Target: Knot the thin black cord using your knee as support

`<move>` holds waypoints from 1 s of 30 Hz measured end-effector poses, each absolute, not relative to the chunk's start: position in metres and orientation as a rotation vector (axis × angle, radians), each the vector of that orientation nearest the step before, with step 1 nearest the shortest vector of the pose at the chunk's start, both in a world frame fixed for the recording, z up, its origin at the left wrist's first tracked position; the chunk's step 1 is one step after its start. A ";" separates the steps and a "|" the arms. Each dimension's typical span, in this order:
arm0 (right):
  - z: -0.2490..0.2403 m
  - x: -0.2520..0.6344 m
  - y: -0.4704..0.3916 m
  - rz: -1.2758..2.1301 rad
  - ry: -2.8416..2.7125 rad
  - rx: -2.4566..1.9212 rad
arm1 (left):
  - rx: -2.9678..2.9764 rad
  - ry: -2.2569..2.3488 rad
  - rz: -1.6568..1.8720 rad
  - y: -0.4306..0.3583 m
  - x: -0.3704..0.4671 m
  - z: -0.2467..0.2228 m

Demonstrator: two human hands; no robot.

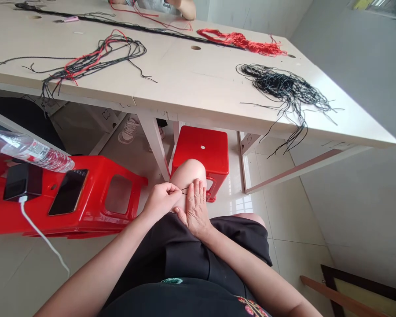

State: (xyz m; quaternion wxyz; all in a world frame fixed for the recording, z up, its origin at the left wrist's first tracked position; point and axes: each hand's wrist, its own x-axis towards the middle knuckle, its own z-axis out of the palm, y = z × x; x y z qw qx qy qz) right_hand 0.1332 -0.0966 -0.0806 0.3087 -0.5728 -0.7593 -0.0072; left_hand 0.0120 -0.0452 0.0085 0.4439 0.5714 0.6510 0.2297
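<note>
My left hand (160,200) pinches a thin black cord (185,191) between thumb and fingertips, over my bare leg. Beside it, my right hand (197,212) lies flat on the leg near the knee (189,169), its fingers stretched out. The cord runs from the left fingertips toward the right fingers, and the part under that palm is hidden. On the table (185,90) ahead are a tangled bundle of black cords (280,86), a red cord bundle (242,42) and a mixed black and red bundle (95,57).
A red stool (201,145) stands just beyond my knee. To the left, another red stool (95,189) carries a phone (68,192), a plastic bottle (36,149) and a black charger with a white cable (42,235). Another person's arm (187,9) rests at the table's far side.
</note>
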 end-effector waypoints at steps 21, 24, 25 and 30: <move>-0.038 0.133 -0.044 0.375 -1.660 -1.894 | 1.636 1.610 0.583 -0.044 0.018 0.013; -0.028 0.133 -0.036 0.370 -1.621 -1.935 | 1.593 1.617 0.571 -0.033 0.020 0.018; -0.025 0.133 -0.033 0.373 -1.618 -1.941 | 1.584 1.620 0.573 -0.030 0.021 0.019; -0.017 0.135 -0.022 0.400 -1.586 -1.948 | 1.533 1.626 0.609 -0.024 0.021 0.017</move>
